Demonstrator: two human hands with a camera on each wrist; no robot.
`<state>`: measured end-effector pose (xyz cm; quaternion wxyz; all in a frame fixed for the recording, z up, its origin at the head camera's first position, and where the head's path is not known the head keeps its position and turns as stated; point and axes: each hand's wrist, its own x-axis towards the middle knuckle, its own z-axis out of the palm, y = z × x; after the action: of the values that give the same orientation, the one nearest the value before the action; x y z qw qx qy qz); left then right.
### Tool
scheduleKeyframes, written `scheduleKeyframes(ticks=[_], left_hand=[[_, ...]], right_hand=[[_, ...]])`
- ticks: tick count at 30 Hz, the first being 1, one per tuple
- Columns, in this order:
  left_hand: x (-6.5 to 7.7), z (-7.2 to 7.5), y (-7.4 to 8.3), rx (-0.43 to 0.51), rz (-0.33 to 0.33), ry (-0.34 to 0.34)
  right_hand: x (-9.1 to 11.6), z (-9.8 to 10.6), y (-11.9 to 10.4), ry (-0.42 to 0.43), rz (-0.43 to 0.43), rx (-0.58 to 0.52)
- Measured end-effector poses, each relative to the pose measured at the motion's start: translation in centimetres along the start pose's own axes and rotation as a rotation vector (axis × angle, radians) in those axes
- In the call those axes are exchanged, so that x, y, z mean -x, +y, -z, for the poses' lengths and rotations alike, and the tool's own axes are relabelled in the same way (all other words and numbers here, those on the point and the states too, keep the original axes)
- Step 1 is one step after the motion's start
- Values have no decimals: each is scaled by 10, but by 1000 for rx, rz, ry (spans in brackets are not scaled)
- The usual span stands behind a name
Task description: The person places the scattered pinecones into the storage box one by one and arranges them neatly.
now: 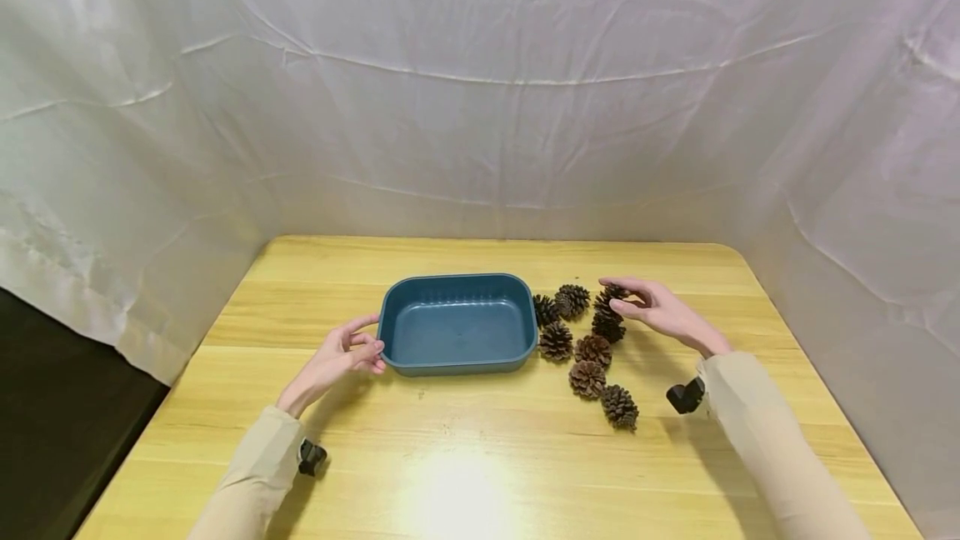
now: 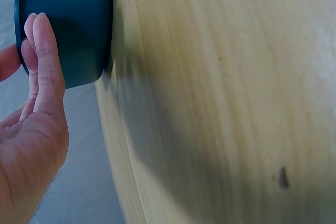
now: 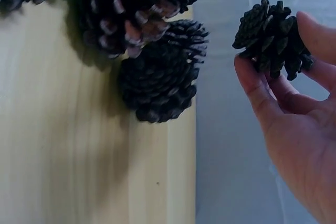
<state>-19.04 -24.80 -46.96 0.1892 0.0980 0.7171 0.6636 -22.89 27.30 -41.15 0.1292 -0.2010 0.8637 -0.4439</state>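
A dark teal rectangular box (image 1: 458, 371) stands on the table, its inside floor in view. At its left end my left hand (image 1: 333, 363) touches the outer wall and rim. The fingers (image 2: 48, 61) lie fairly straight against that wall in the left wrist view. My right hand (image 1: 667, 313) pinches a dark pine cone (image 3: 274, 38) between thumb and fingers, raised above the table. Just below it in the head view is another dark pine cone (image 1: 608, 328). Several more pine cones, among them a reddish-brown one (image 1: 592, 352), lie between the box and the right hand.
Wooden table (image 1: 480, 415) under everything, with a grey-white cloth (image 1: 495, 132) hung behind it and at the sides. A single pine cone (image 1: 619, 407) lies nearest the front of the group. Black wrist cameras (image 1: 686, 397) hang by both sleeves.
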Motion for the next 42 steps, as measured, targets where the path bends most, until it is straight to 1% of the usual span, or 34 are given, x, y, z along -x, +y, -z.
scheduleKeyframes(ticks=[7, 21, 28, 31, 36, 42], left_hand=[[1, -1, 0, -9, 11, 15], [0, -1, 1, -7, 10, 19], [-1, -1, 1, -14, 7, 16], [-1, -1, 1, -15, 7, 15], [-1, -1, 1, -13, 7, 13], [-1, 1, 1, -9, 8, 13]], right_hand=[[-12, -2, -12, -15, 10, 12], [-33, -7, -38, -65, 53, 115], [-45, -12, -49, -65, 68, 243], [-51, -16, -53, -63, 80, 263], [-60, -22, -58, -43, 119, 227], [-69, -27, -69, -3, 147, 103]])
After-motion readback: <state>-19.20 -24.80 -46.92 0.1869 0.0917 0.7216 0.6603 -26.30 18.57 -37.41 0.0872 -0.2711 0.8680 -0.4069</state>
